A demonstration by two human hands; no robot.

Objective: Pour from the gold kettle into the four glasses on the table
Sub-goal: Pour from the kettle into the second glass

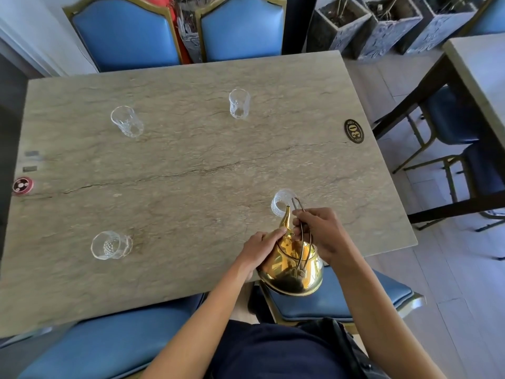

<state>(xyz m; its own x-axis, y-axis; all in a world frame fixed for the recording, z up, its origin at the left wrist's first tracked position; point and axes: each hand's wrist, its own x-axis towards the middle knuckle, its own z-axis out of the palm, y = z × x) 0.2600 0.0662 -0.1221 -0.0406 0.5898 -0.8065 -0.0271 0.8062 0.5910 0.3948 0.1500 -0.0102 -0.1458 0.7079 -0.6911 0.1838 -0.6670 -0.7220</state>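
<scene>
The gold kettle [291,265] is lifted and tipped forward over the table's near right part, its spout over the rim of the nearest clear glass [281,202]. My right hand [318,232] grips the kettle's wire handle. My left hand [262,246] presses on the lid and upper body of the kettle. Three more cut-pattern glasses stand upright: one at near left [109,245], one at far left [126,121], one at far middle [239,103]. I cannot tell whether liquid is flowing.
The stone table [191,165] has an oval number plaque [354,131] near its right edge and a round red button [22,186] at its left edge. Blue chairs [123,34] stand on the far and near sides. A second table [481,69] is at right.
</scene>
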